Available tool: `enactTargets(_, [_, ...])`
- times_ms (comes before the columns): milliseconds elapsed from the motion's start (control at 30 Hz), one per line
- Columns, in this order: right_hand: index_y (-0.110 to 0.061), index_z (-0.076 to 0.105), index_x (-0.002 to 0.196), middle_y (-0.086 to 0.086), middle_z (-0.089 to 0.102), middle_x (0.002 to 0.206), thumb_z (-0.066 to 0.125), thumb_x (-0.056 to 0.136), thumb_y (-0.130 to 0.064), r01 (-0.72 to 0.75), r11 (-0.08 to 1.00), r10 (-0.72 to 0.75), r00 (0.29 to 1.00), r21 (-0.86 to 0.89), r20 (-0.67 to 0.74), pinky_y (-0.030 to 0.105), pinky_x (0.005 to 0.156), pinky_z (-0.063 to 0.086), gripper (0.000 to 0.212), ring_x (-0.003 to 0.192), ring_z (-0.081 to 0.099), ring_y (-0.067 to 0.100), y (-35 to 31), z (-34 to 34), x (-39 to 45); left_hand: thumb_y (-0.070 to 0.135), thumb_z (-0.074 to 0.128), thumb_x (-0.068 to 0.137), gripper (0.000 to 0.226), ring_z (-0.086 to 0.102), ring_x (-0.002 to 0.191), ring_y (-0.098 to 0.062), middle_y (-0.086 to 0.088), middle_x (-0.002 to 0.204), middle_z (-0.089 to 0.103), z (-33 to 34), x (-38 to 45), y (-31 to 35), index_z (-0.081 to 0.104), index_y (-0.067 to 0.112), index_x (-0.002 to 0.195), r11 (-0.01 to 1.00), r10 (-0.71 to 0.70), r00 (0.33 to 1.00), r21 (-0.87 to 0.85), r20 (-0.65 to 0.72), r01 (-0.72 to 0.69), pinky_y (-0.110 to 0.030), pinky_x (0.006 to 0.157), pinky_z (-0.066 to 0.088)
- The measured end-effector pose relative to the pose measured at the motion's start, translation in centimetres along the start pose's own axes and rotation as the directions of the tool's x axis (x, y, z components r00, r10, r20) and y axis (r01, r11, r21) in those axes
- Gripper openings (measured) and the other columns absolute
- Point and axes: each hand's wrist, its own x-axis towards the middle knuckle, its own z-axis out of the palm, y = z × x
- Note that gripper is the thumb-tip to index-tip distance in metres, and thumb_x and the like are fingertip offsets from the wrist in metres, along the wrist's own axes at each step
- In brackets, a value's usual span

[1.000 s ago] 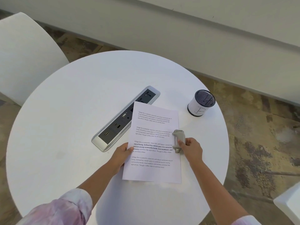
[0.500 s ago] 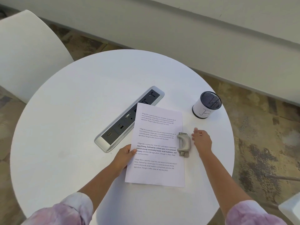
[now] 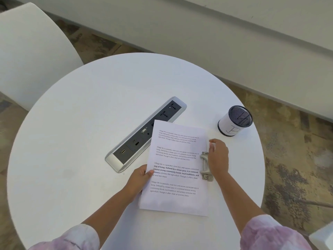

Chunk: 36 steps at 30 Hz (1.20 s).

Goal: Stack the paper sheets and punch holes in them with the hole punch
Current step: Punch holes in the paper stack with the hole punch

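Note:
The printed paper sheets [image 3: 175,170] lie in a stack on the round white table [image 3: 90,123], their top corner over the socket strip. A small metal hole punch [image 3: 204,165] sits on the stack's right edge, at mid height. My right hand [image 3: 217,157] lies over the punch from the right, fingers curled on its top, covering most of it. My left hand [image 3: 141,177] holds the left edge of the sheets, thumb on top of the paper.
A silver socket strip [image 3: 144,136] is set diagonally in the table left of the sheets. A mesh pen cup [image 3: 234,121] with a white label stands at the right rim. A white chair [image 3: 30,51] is at the far left.
My right hand, which had let go and drawn off to the right of the punch half a second ago, has come back onto it. The left hand stays on the paper's edge.

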Motion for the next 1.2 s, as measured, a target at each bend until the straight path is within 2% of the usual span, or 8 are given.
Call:
enactTargets(133, [-0.012,0.053,0.114,0.008,0.057,0.121,0.039,0.094,-0.013,0.004,1.0,-0.004,1.0,-0.015,-0.025,0.037,0.091,0.036,0.025,0.115,0.045,0.028,-0.2,0.4,-0.2,0.022,0.049,0.095,0.021,0.067,0.096,-0.022,-0.004,0.108,0.07,0.0,0.3,-0.3,0.06,0.014,0.111,1.0,-0.003,1.0,-0.005,-0.002,0.003,-0.039,0.082,0.054])
enactTargets(267, [-0.008,0.053,0.116,0.011,0.058,0.12,0.039,0.095,-0.014,0.043,0.997,-0.047,0.997,-0.062,-0.058,0.038,0.094,0.036,0.026,0.117,0.044,0.03,-0.3,0.5,-0.4,0.019,0.05,0.095,0.021,0.066,0.099,-0.022,-0.004,0.109,0.07,0.0,0.5,-0.6,0.06,0.013,0.112,1.0,0.026,1.0,0.009,0.003,-0.026,-0.045,0.092,0.051])
enactTargets(600, [-0.004,0.05,0.119,0.015,0.056,0.12,0.035,0.095,-0.022,0.15,0.966,-0.159,0.987,-0.21,-0.025,0.041,0.1,0.036,0.033,0.118,0.045,0.031,-0.2,0.8,-0.4,0.017,0.048,0.095,0.021,0.063,0.102,-0.021,-0.004,0.109,0.069,0.2,0.9,-0.9,0.06,0.01,0.111,0.989,0.084,0.996,0.128,-0.034,-0.079,-0.037,0.091,0.048])
enactTargets(700, [-0.005,0.051,0.117,0.014,0.057,0.119,0.028,0.091,-0.029,0.148,0.962,-0.158,0.987,-0.228,-0.03,0.042,0.101,0.037,0.042,0.116,0.047,0.031,0.0,0.9,-0.4,0.017,0.047,0.096,0.022,0.063,0.102,-0.019,-0.002,0.109,0.068,0.3,0.9,-0.8,0.059,0.011,0.112,0.987,0.088,0.995,0.139,-0.036,-0.082,-0.03,0.086,0.047])
enactTargets(867, [-0.005,0.051,0.116,0.013,0.057,0.117,0.027,0.091,-0.029,0.15,0.963,-0.16,0.987,-0.225,-0.026,0.042,0.101,0.037,0.042,0.114,0.048,0.031,0.0,1.0,-0.2,0.015,0.046,0.096,0.023,0.062,0.101,-0.018,-0.001,0.108,0.067,0.4,0.8,-0.7,0.059,0.01,0.113,0.982,0.116,0.992,0.158,-0.049,-0.107,-0.027,0.082,0.046])
enactTargets(967, [-0.005,0.052,0.114,0.014,0.058,0.113,0.024,0.091,-0.031,0.162,0.955,-0.175,0.984,-0.248,-0.031,0.045,0.099,0.039,0.045,0.112,0.049,0.033,0.1,1.0,-0.2,0.015,0.045,0.096,0.022,0.061,0.098,-0.016,0.002,0.105,0.067,0.4,0.7,-0.6,0.058,0.011,0.113,0.978,0.131,0.99,0.172,-0.048,-0.121,-0.019,0.076,0.044])
enactTargets(1067, [-0.005,0.052,0.116,0.016,0.057,0.117,0.019,0.089,-0.038,0.153,0.951,-0.163,0.987,-0.27,-0.014,0.049,0.101,0.038,0.054,0.117,0.048,0.036,0.3,1.0,-0.1,0.015,0.045,0.096,0.021,0.062,0.101,-0.018,-0.001,0.108,0.068,0.5,0.9,-0.7,0.058,0.011,0.112,0.976,0.138,0.989,0.175,-0.048,-0.128,-0.024,0.079,0.045])
enactTargets(1200, [-0.005,0.05,0.121,0.016,0.053,0.129,0.019,0.088,-0.045,0.145,0.95,-0.151,0.988,-0.277,-0.003,0.052,0.108,0.029,0.06,0.129,0.039,0.036,0.7,1.2,-0.1,0.015,0.045,0.096,0.022,0.062,0.101,-0.017,-0.001,0.109,0.068,0.5,0.9,-1.0,0.058,0.012,0.113,0.972,0.154,0.987,0.188,-0.057,-0.141,-0.017,0.075,0.044])
